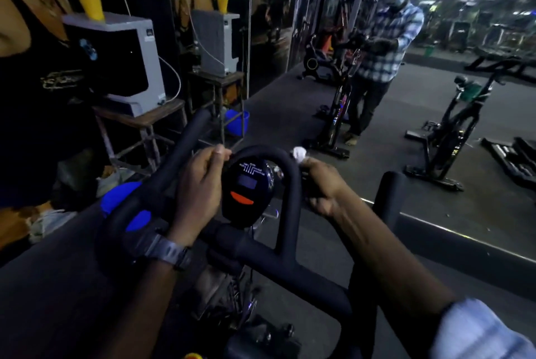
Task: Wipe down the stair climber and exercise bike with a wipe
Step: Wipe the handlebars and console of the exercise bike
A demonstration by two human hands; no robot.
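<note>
Both hands work at the handlebar (290, 173) of the exercise bike (261, 260), which stands directly below the person, in front of a large mirror (435, 39). The right hand (322, 187) is curled around a white wipe (298, 153), pressing it against the right side of the curved front loop; only a small bunch of the wipe shows above the fingers. The left hand (200, 187) grips the left side of the same loop with bent fingers, just beside the round black console (246, 190).

To do this step well, the person should probably keep the left hand firm so the bar does not turn, and slide the wipe along the loop with the fingers wrapped around it, so the underside is also cleaned. The wipe looks bunched, so opening it flatter would cover more surface. The console screen and its orange button need lighter pressure. The long side grips and the lower crossbar seem not yet reached. No stair climber can be recognised in this dark view.
</note>
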